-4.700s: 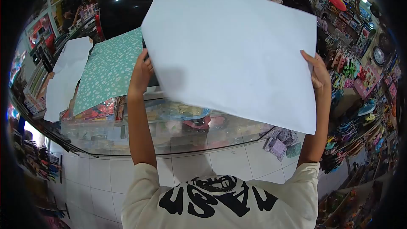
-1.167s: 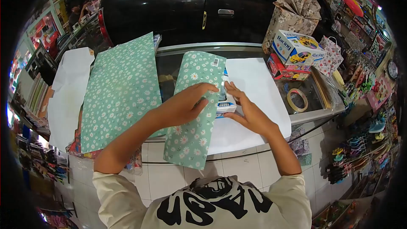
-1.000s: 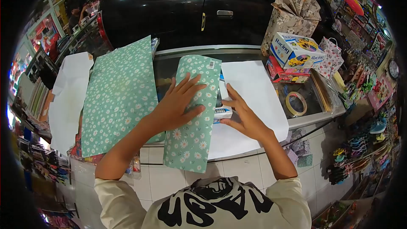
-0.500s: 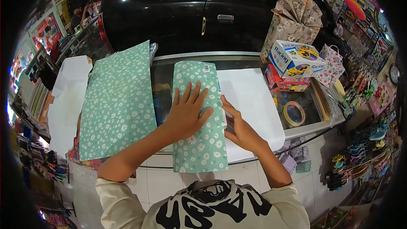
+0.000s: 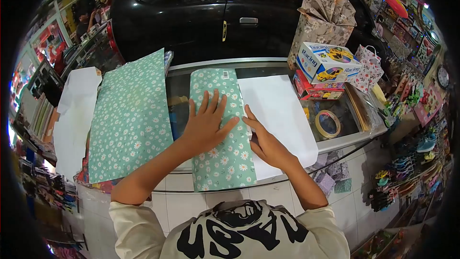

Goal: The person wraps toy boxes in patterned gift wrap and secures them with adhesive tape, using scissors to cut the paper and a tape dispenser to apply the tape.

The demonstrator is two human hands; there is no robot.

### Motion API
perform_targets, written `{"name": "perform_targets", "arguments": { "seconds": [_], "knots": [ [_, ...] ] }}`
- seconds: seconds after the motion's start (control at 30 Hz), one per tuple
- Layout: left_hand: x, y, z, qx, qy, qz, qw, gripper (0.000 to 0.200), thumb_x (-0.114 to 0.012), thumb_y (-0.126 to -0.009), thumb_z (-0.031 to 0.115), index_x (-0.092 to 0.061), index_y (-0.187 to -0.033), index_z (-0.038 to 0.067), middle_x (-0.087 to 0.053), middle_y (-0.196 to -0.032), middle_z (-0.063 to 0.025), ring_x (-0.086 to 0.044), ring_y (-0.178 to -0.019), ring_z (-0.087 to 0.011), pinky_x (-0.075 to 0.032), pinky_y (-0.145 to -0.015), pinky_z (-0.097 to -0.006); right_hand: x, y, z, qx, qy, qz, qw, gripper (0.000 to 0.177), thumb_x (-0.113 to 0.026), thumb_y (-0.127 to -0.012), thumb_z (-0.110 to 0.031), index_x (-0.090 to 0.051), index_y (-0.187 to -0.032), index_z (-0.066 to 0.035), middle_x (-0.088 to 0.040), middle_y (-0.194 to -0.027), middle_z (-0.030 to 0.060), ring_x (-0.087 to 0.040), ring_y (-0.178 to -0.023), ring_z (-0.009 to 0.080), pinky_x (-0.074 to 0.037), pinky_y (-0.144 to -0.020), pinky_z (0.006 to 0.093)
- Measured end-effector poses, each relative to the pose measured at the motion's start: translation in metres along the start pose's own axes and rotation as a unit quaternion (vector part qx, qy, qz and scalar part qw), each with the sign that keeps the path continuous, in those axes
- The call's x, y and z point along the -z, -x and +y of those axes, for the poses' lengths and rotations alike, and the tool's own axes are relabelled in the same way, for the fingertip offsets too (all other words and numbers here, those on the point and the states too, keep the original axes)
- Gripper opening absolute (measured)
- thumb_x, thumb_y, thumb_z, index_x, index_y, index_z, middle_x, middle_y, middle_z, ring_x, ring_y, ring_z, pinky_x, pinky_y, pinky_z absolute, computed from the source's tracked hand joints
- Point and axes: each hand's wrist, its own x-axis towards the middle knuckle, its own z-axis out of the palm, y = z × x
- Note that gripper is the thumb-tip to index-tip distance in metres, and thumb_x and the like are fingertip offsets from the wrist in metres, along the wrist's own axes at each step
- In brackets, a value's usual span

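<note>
A strip of green daisy-patterned wrapping paper (image 5: pixel 223 163), folded over on itself, lies on the glass counter in front of me. My left hand (image 5: pixel 206 120) presses flat on it, fingers spread. Along the strip's right edge rests my right hand (image 5: pixel 268 146), its index finger and thumb apart and touching the edge. Something small and white shows beside those fingers, mostly hidden. A white sheet (image 5: pixel 282 115) lies under and to the right of the strip. To the left is a larger sheet of the same daisy paper (image 5: pixel 132 120).
Boxed toy cars (image 5: pixel 328 62), a patterned gift bag (image 5: pixel 323 24) and a smaller gift bag (image 5: pixel 366 69) stand at the counter's right end. A tape roll (image 5: pixel 328 123) is near them. White paper (image 5: pixel 74 115) lies far left. A black car (image 5: pixel 191 24) stands behind the counter.
The view has shifted slightly, so the surroundings sit a little further left. My left hand is still flat on the folded paper and my right hand still at its right edge.
</note>
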Motion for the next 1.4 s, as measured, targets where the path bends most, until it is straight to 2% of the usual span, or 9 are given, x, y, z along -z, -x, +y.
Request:
{"name": "perform_targets", "arguments": {
  "seconds": [0.33,0.6,0.73,0.93,1.03,1.13,1.2,1.3,1.4],
  "knots": [
    [0.005,0.004,-0.022,0.039,0.114,0.026,0.992,0.065,-0.032,-0.094,0.046,-0.019,-0.143,0.004,-0.013,-0.147,-0.0239,-0.006,-0.137,-0.0409,-0.004,-0.108,-0.0558,0.056,-0.001,-0.021,0.024,0.14,0.109,0.984,0.054,-0.059,-0.084,-0.005,-0.035,-0.131,-0.002,-0.026,-0.145,0.0146,-0.032,-0.131,0.0285,-0.033,-0.105,0.0338],
    [-0.002,0.01,-0.026,0.002,0.051,-0.038,0.998,0.065,-0.04,-0.091,0.04,-0.021,-0.142,0.006,-0.01,-0.147,-0.0256,-0.001,-0.136,-0.045,-0.004,-0.104,-0.0622,0.176,0.003,-0.045,0.058,0.223,0.379,0.896,0.045,-0.055,-0.089,-0.006,-0.038,-0.13,-0.004,-0.041,-0.137,0.0148,-0.044,-0.123,0.0249,-0.038,-0.099,0.0336],
    [-0.004,0.012,-0.026,-0.014,-0.005,-0.107,0.994,0.077,-0.051,-0.083,0.05,-0.026,-0.141,0.005,-0.012,-0.146,-0.0282,0.001,-0.135,-0.048,-0.005,-0.103,-0.0653,0.228,0.023,-0.023,-0.068,0.257,0.368,0.891,0.045,-0.056,-0.09,-0.012,-0.04,-0.131,-0.006,-0.056,-0.114,0.0125,-0.053,-0.099,0.0162,-0.04,-0.089,0.0277],
    [-0.009,0.013,-0.027,-0.023,-0.032,-0.093,0.995,0.085,-0.054,-0.078,0.059,-0.032,-0.138,0.002,-0.016,-0.144,-0.0304,0.002,-0.135,-0.0475,-0.006,-0.103,-0.065,0.272,0.031,0.032,-0.104,0.22,0.352,0.904,0.046,-0.056,-0.091,-0.016,-0.04,-0.132,-0.007,-0.056,-0.113,0.012,-0.052,-0.098,0.016,-0.04,-0.088,0.0273],
    [-0.011,0.012,-0.024,0.005,-0.02,-0.086,0.996,0.088,-0.051,-0.078,0.062,-0.033,-0.137,-0.001,-0.016,-0.143,-0.0313,0.002,-0.135,-0.0477,-0.005,-0.103,-0.0648,0.274,0.029,0.042,-0.014,0.232,0.377,0.896,0.05,-0.056,-0.091,-0.016,-0.035,-0.134,-0.004,-0.05,-0.124,0.0162,-0.052,-0.106,0.0181,-0.04,-0.092,0.0286],
    [-0.017,0.009,-0.023,0.044,-0.02,-0.1,0.994,0.09,-0.046,-0.078,0.066,-0.033,-0.136,-0.002,-0.016,-0.143,-0.0312,0.002,-0.135,-0.0478,-0.003,-0.102,-0.0653,0.231,0.027,0.007,0.021,0.456,0.478,0.75,0.057,-0.054,-0.091,-0.012,-0.025,-0.138,0.0,-0.039,-0.135,0.0207,-0.046,-0.119,0.0272,-0.036,-0.099,0.0351],
    [-0.022,0.009,-0.022,0.049,-0.037,-0.095,0.994,0.09,-0.043,-0.079,0.068,-0.032,-0.137,0.0,-0.017,-0.144,-0.0298,0.001,-0.136,-0.0464,-0.001,-0.101,-0.0672,0.166,0.022,-0.021,0.008,0.357,0.474,0.805,0.049,-0.049,-0.092,-0.012,-0.03,-0.136,0.0,-0.036,-0.138,0.0187,-0.04,-0.124,0.0276,-0.031,-0.102,0.036],
    [-0.024,0.01,-0.019,0.044,-0.06,-0.099,0.992,0.088,-0.042,-0.08,0.067,-0.031,-0.138,0.002,-0.018,-0.145,-0.0278,-0.002,-0.136,-0.0448,-0.001,-0.1,-0.0683,0.068,0.013,-0.04,0.011,0.231,0.03,0.972,0.048,-0.052,-0.09,-0.019,-0.037,-0.134,-0.008,-0.032,-0.143,0.0143,-0.024,-0.135,0.0304,-0.019,-0.11,0.045],
    [-0.03,0.008,-0.016,0.035,-0.087,-0.097,0.991,0.086,-0.041,-0.081,0.066,-0.03,-0.139,0.004,-0.019,-0.145,-0.0257,-0.005,-0.137,-0.0433,0.0,-0.1,-0.0681,0.009,0.004,-0.01,0.022,0.266,-0.164,0.95,0.053,-0.04,-0.095,-0.036,-0.029,-0.139,-0.01,-0.017,-0.149,0.0143,-0.011,-0.139,0.0301,-0.013,-0.108,0.0569]
  ]
}}
